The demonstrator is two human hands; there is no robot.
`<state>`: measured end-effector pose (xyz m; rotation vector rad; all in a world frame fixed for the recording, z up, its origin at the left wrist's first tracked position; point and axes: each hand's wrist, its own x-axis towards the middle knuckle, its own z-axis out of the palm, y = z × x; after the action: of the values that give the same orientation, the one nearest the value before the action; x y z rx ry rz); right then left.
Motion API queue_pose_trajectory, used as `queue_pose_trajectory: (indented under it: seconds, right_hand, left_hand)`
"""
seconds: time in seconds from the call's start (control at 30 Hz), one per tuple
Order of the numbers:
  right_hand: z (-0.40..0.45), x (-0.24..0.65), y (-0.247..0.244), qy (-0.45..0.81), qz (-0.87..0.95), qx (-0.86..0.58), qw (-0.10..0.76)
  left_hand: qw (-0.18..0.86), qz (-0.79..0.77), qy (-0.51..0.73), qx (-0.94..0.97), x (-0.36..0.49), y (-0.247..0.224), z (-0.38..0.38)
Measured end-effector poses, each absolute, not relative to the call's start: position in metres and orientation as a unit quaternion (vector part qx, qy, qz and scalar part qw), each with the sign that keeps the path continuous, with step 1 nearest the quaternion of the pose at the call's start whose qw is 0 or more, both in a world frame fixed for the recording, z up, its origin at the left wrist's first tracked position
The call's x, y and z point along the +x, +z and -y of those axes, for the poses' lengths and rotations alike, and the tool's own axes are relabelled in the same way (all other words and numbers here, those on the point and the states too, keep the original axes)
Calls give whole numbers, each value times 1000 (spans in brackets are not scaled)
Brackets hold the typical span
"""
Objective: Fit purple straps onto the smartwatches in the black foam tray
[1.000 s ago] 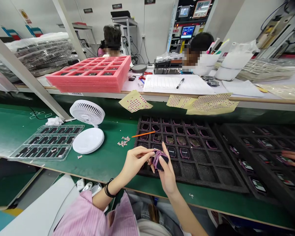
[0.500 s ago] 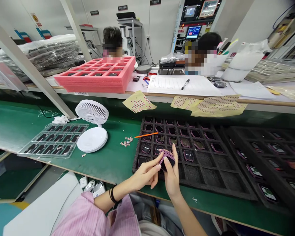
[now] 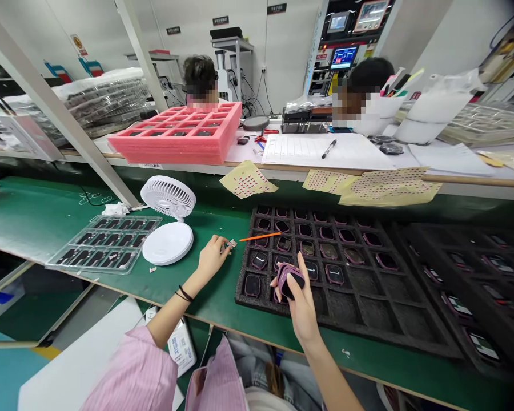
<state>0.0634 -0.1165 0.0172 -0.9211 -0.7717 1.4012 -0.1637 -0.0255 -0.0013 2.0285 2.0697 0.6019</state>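
Observation:
My right hand [image 3: 303,311] grips a purple-framed smartwatch [image 3: 292,281] with a dark face, thumb across the screen, above the front of a black foam tray [image 3: 364,297]. Similar watches sit in many of the tray's square pockets. Out to the left, my left hand [image 3: 212,257] is over a small pile of pinkish pieces [image 3: 232,244] on the green bench. Its fingertips are pinched together at one small pinkish piece; the fingers partly hide the pile. An orange stick [image 3: 260,237] lies from beside the pile onto the tray's left edge.
Left of my left hand stands a white fan [image 3: 168,242], beside a clear plastic tray [image 3: 107,242] of dark parts. A second foam tray [image 3: 458,268] adjoins on the right. The shelf above carries a pink foam tray [image 3: 171,151] and papers [image 3: 300,149]. Two people sit beyond.
My left hand has left the watch and moved left to the small pinkish pieces. My right hand still holds the watch over the tray. The view has shifted slightly.

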Motion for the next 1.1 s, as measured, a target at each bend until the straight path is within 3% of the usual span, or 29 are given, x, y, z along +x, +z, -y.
queue_pose_trajectory:
  seconds: [0.1, 0.37, 0.47, 0.6, 0.8, 0.93, 1.1]
  right_hand:
    - [116, 63, 17, 610, 323, -398, 604]
    - [115, 66, 17, 605, 318, -402, 609]
    - [114, 66, 17, 609, 313, -395, 612]
    - [113, 63, 18, 610, 310, -376, 625]
    - [115, 62, 20, 604, 300, -368, 640]
    - [116, 65, 17, 592, 297, -388, 640]
    - [116, 67, 9, 567, 330, -406, 636]
  left_hand:
    - [77, -700, 155, 693, -166, -12, 19]
    - [97, -712, 173, 673, -166, -2, 20]
    - [126, -684, 273, 664, -159, 18, 33]
    - [298, -522, 440, 668, -123, 50, 62]
    - [529, -440, 450, 569, -68, 67, 85]
    - [542, -423, 446, 573, -59, 65, 86]
    - [475, -402, 460, 634, -56, 66, 90]
